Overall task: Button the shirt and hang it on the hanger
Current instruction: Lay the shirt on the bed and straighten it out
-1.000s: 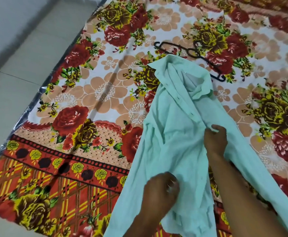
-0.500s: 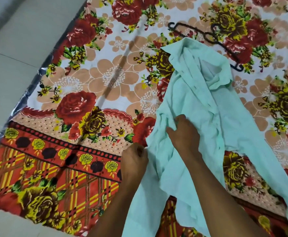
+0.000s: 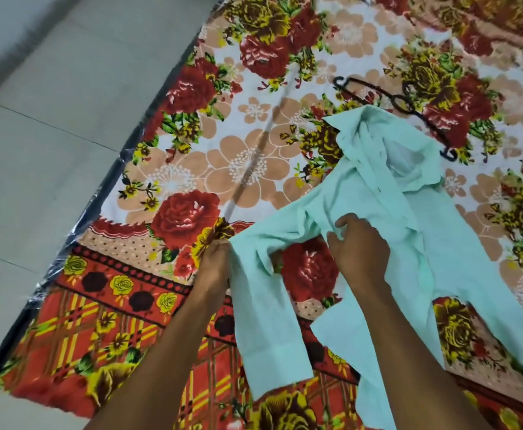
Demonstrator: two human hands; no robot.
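Note:
A mint-green shirt (image 3: 390, 193) lies crumpled and unbuttoned on a floral bedspread, collar pointing away from me. My left hand (image 3: 215, 263) pinches the shirt's left side and holds it out to the left; a sleeve (image 3: 266, 330) hangs down from there with its cuff toward me. My right hand (image 3: 358, 252) grips a fold of cloth at the shirt's middle. A black hanger (image 3: 409, 107) lies flat on the bedspread just beyond the collar, partly covered by the shirt.
The floral bedspread (image 3: 241, 169) covers a mattress whose dark edge (image 3: 77, 231) runs diagonally on the left. Grey floor tiles (image 3: 36, 150) lie beyond that edge.
My left hand has pulled the shirt's left side outward, so a sleeve now hangs free. My right hand stays gripping the middle. The view has shifted left and up.

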